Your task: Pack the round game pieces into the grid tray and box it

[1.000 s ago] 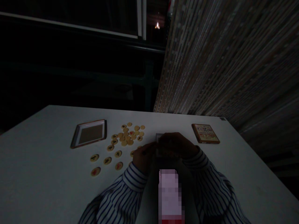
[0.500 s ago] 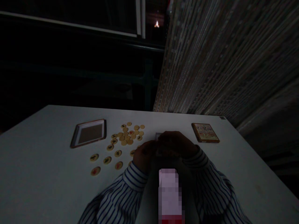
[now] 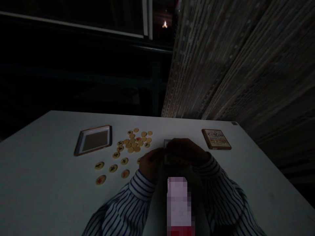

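Note:
My left hand [image 3: 150, 163] and my right hand [image 3: 188, 150] come together at the middle of the white table, both in deep shadow. Their fingers curl inward toward each other at a small pale rectangular thing [image 3: 166, 142], perhaps a shallow tray, mostly covered by the right hand. What the fingers grip cannot be made out. Beside the left hand, round xiangqi pieces [image 3: 125, 173] lie singly, marked in black or red. A denser cluster of pieces [image 3: 134, 145] lies farther back, many showing plain faces.
An open shallow box half [image 3: 78, 144] with a brown rim lies at the left. On the right lies a box lid [image 3: 218, 139] with printed characters. The white table [image 3: 49, 196] ends before a hanging string curtain [image 3: 197, 72]. A blurred pinkish patch [image 3: 178, 203] covers the lower middle.
Almost nothing differs. My left hand has shifted very slightly left and up; my right hand stays over the pale rectangular thing.

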### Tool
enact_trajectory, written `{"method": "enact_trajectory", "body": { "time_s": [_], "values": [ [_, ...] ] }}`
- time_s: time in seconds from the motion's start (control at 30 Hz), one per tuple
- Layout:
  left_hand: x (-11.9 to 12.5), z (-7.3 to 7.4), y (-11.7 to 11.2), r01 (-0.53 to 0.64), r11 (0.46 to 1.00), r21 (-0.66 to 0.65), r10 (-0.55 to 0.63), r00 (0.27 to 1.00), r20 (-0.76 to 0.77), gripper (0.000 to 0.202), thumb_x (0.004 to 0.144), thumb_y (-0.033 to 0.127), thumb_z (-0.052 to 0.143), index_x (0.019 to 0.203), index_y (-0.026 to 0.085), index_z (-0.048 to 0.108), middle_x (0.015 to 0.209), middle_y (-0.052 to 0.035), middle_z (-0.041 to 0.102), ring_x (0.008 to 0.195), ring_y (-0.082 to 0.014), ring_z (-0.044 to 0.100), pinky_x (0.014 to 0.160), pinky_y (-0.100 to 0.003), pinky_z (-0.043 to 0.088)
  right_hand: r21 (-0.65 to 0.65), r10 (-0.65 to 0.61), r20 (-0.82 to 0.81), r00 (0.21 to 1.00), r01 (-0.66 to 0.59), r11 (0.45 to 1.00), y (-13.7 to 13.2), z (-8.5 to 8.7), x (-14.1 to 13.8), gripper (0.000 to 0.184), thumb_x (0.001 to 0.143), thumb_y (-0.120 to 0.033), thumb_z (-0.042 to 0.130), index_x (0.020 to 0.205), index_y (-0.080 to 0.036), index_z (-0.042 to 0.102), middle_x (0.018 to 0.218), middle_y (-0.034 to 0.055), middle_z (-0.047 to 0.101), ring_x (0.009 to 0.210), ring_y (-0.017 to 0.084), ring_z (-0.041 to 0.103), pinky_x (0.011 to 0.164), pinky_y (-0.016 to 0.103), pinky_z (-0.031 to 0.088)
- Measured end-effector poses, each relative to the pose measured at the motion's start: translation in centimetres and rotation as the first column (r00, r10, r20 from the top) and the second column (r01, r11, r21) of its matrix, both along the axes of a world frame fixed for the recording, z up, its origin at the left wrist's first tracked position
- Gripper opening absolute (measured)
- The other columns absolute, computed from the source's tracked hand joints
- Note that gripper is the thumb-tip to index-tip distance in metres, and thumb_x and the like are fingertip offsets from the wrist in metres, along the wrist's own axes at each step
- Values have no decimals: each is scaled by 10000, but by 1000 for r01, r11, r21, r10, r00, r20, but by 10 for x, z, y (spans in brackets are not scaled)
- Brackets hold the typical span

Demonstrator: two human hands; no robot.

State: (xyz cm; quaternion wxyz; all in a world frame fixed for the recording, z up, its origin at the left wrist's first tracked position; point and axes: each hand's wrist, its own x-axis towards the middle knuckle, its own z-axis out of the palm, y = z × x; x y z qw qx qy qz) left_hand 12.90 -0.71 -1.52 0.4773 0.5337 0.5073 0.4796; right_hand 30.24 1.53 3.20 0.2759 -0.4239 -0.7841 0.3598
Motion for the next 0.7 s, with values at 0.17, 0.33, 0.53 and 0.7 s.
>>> {"method": "enact_trajectory", "body": {
  "time_s": [0.17,0.33,0.53,0.7],
  "values": [
    [0,1,0,6,1000,-21,-7,1000,-30,279,702,345,585,878,159,694,864,-77,711,811,-202,660,741,-302,546,6,-14,-4,1000,14,1000,-3,8,-2,122,790,-233,562,879,-170,619,851,35,672,791,144,616,712,270,483],
    [0,-2,0,1,1000,11,0,997,-74,234,718,326,577,870,202,704,859,-55,714,809,-191,661,748,-282,539,16,-33,20,999,33,999,-3,7,-3,125,784,-249,569,873,-182,627,853,33,678,796,154,619,727,282,479],
    [1,-5,1,-5,1000,4,5,1000,-7,253,706,332,584,859,169,703,852,-76,712,798,-204,662,741,-308,542,-49,9,-63,998,-12,999,0,-3,-1,129,789,-224,552,892,-191,623,870,26,681,819,150,631,739,278,489],
    [2,-5,2,-37,999,-23,37,999,12,247,683,326,593,840,168,699,829,-72,713,779,-197,661,714,-288,543,-111,33,-113,993,-46,993,-1,-4,0,158,786,-224,553,924,-199,625,908,30,684,843,155,636,772,293,498]
  ]
}}
